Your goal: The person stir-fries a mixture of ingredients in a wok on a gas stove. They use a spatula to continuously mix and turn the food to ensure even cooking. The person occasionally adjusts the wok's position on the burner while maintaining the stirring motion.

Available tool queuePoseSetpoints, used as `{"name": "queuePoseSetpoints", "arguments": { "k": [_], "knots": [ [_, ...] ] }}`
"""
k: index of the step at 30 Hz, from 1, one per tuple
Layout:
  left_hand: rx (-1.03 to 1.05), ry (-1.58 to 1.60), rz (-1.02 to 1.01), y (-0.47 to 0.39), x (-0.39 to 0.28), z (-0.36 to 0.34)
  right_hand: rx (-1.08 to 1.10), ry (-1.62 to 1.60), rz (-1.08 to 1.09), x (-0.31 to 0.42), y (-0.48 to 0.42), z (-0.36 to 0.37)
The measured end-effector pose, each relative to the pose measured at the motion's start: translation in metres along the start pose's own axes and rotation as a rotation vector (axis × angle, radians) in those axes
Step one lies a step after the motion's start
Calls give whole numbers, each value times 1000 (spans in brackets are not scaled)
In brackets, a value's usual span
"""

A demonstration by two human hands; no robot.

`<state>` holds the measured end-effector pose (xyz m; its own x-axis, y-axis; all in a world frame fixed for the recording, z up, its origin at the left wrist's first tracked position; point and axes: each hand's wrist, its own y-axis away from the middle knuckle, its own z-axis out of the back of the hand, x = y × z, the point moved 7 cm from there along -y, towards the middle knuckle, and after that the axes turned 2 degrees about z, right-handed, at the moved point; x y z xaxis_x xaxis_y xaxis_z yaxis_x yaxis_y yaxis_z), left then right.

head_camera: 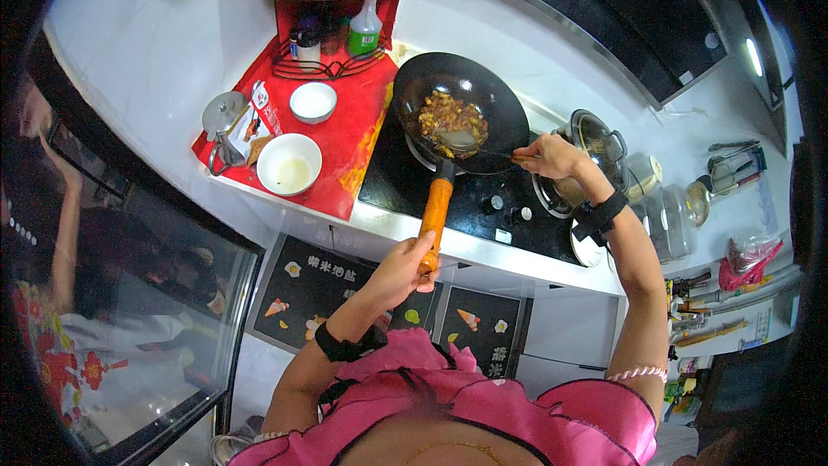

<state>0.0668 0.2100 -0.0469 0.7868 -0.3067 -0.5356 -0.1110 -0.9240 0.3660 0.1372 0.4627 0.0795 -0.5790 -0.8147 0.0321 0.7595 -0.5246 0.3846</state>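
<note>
A black wok [498, 103] sits over the left part of a black glass cooktop [394, 188]. Browned pieces of food [453, 113] lie in its bottom. My left hand [402, 272] grips the wok's orange-brown wooden handle [437, 204] near its end. With my right hand [550, 155] I hold the handle of a metal spatula [460, 140], its blade down in the food at the near side. Left of the wok, a white bowl [289, 164] with a little pale liquid and a smaller white bowl [313, 102] with white contents stand on a red mat [343, 155].
A pot with a glass lid [592, 139] stands on the right burner. Spice jars and a green-labelled spray bottle [365, 29] fill a rack behind the mat. A lidded metal pot [224, 116] is at the left. Clear containers [673, 223] stand right of the cooktop, under the range hood [582, 6].
</note>
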Motion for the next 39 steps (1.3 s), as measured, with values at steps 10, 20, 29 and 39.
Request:
{"name": "queuePoseSetpoints", "arguments": {
  "k": [10,20,29,39],
  "knots": [
    [-15,-22,-11,1,-2,1,-3,-9,85,-16,-13,-26],
    [-26,3,4,-2,-2,2,-53,82,28,-29,41,32],
    [-33,-42,32,0,1,3,-37,5,-12,-31,27,5],
    [-30,-14,9,2,0,1,96,6,8,-7,15,5]
  ]
}}
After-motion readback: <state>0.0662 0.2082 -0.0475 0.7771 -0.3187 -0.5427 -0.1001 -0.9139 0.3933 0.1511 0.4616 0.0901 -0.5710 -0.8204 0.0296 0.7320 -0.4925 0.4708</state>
